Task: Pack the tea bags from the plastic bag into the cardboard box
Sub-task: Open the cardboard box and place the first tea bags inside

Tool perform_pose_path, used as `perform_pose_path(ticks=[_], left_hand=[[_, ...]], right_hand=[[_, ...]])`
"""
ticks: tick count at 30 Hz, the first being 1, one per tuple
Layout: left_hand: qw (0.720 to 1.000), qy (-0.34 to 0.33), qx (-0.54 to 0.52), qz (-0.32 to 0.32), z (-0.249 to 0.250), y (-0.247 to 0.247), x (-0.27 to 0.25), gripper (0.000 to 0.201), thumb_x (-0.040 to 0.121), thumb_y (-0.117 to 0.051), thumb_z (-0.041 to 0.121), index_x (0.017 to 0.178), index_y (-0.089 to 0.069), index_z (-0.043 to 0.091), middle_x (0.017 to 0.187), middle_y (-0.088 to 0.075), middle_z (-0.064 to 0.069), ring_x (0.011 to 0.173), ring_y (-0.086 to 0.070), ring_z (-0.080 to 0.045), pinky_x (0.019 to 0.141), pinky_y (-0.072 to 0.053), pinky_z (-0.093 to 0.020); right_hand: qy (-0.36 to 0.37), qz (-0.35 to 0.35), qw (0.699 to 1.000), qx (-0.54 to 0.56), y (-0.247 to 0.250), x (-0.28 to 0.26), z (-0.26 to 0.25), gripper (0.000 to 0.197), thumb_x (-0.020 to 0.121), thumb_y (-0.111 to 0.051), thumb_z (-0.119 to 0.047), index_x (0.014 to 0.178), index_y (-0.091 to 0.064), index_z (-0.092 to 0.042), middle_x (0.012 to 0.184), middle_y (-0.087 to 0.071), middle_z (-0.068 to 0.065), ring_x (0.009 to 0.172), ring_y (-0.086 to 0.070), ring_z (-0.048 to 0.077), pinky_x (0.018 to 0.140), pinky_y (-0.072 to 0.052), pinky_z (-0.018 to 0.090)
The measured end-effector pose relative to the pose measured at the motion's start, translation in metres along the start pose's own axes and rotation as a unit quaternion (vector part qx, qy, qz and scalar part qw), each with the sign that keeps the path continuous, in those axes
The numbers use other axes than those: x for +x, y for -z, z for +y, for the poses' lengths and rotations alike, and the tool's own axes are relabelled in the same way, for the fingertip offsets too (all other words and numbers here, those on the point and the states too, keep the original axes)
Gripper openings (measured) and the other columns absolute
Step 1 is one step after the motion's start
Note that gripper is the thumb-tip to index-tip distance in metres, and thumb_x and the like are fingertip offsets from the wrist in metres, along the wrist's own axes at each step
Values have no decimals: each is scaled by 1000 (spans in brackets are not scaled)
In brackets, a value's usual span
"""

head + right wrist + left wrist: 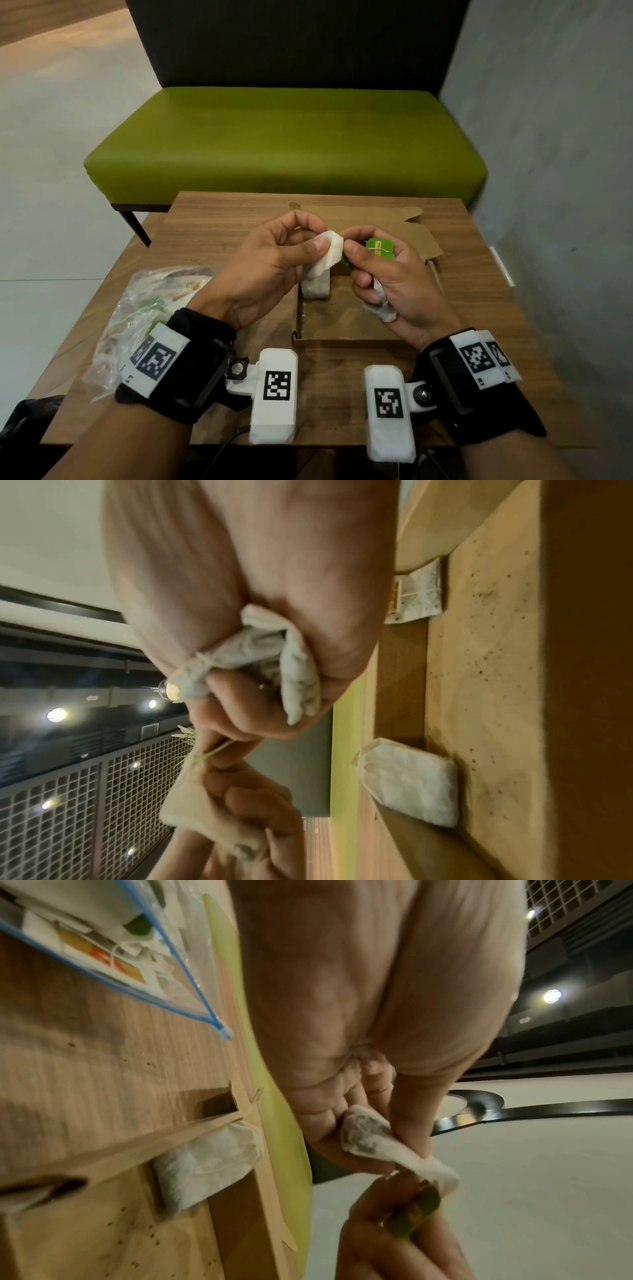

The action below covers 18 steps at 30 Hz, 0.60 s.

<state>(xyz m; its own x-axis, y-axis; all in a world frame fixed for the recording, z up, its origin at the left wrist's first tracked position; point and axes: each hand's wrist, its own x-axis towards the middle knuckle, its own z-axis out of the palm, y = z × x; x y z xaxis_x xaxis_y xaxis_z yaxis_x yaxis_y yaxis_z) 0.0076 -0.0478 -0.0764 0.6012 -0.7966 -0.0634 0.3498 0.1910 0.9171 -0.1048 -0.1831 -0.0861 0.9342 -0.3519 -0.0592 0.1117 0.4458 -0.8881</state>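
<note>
Tea bags still to be packed sit in the plastic bag [144,308], lying on the worktop [219,233] at your far left, its blue zip edge open toward the box. Moving right, your left hand [270,263] pinches a white tea bag [330,251] between thumb and fingers, raised above the cardboard box [342,325]. Beneath it, one tea bag already packed [315,287] stands against the box's far wall (loose tea specks dot the floor of the box). Just beside it, your right hand [387,277] pinches a green paper tag [378,248] at the fingertips while its lower fingers curl around a second, crumpled tea bag [382,308]. Behind, the box's lid flap [411,233] lies open, flat on the worktop.
</note>
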Motion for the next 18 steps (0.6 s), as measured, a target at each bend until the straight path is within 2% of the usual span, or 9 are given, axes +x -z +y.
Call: perform_pose_path(ticks=[3,6,9,12,14,16,18], left_hand=[[1000,1,19,8,-3,-2,0,12,78,-68,6,85,-63,15,90,-60,-9,78,-55,-16,70,-46,-26],[1000,-3,26,10,-5,-5,0,13,77,-68,5,79,-64,17,92,-59,-7,80,-54,-17,71,-48,-26],[999,-5,39,11,-5,-9,-1,12,78,-65,4,84,-61,14,96,-57,-12,83,-51,-24,74,-45,-32],[998,-17,66,20,-4,-9,-1,14,79,-69,4,85,-60,13,94,-61,-9,80,-54,-20,72,-46,-31],[993,-28,105,39,-4,-7,-1,14,83,-73,9,84,-61,15,88,-59,-6,81,-52,-20,76,-44,-32],[988,-30,136,62,-4,-7,-1,13,88,-70,9,81,-62,19,82,-56,-2,80,-49,-19,77,-42,-33],[987,-18,144,68,-1,-10,-3,12,94,-63,19,82,-62,19,83,-57,-5,77,-52,-16,73,-45,-31]], right_hand=[[-4,-10,1000,22,-3,-1,-1,15,83,-66,-13,97,-62,-6,59,-53,1,40,-45,3,33,-34,13],[2,-14,1000,15,-6,-2,-2,15,82,-64,-13,95,-59,-7,57,-57,0,38,-47,3,33,-35,13],[9,-9,1000,6,-8,-1,-1,17,83,-64,-14,98,-59,-8,60,-61,-2,41,-49,2,34,-36,13],[13,-1,1000,-13,-8,1,2,22,83,-67,-20,103,-65,-10,67,-63,-1,48,-50,4,36,-38,15],[10,5,1000,-29,-7,2,4,19,83,-68,-24,95,-67,-10,64,-59,2,47,-47,7,36,-38,16],[5,15,999,-40,-7,2,4,20,82,-69,-26,90,-64,-9,60,-53,5,43,-44,7,35,-36,16],[11,31,999,-39,-7,2,5,19,81,-69,-25,86,-61,-8,60,-51,6,42,-44,5,36,-36,16]])
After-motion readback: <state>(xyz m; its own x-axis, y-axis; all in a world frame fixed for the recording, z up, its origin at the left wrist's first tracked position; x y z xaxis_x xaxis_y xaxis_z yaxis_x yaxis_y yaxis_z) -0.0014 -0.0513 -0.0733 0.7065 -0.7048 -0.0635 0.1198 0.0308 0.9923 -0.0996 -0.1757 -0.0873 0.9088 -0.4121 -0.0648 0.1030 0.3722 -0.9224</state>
